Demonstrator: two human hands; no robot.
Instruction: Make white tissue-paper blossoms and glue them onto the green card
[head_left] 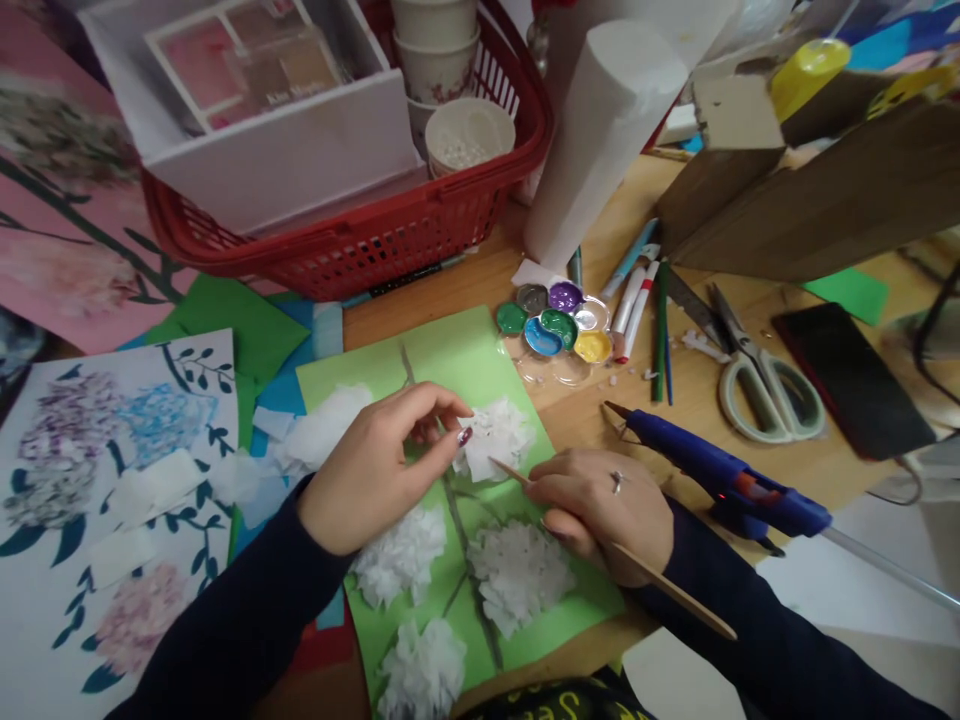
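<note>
On a light green sheet (360, 350) with painted grey branches lie several ruffled white paper flowers (521, 580). My left hand (390, 460) is at the upper flower (514, 425), thumb and forefinger pinched at the edge of a small white paper piece (480, 455). In my right hand (611, 505) is a thin wooden stick (694, 605), gripped like a pen. Its pointed tip touches or nearly touches the paper piece. The stick's broader flat end sticks out behind the hand. Loose white tissue paper (322, 430) lies left of my left hand.
A blue hot glue gun (720, 475) lies right of my right hand, near scissors (765, 385) and a phone (851, 375). Paint pots (544, 335) and markers (637, 310) stand beyond the sheet. A red basket (352, 250) is at the back. Finished flower art (45, 600) lies left.
</note>
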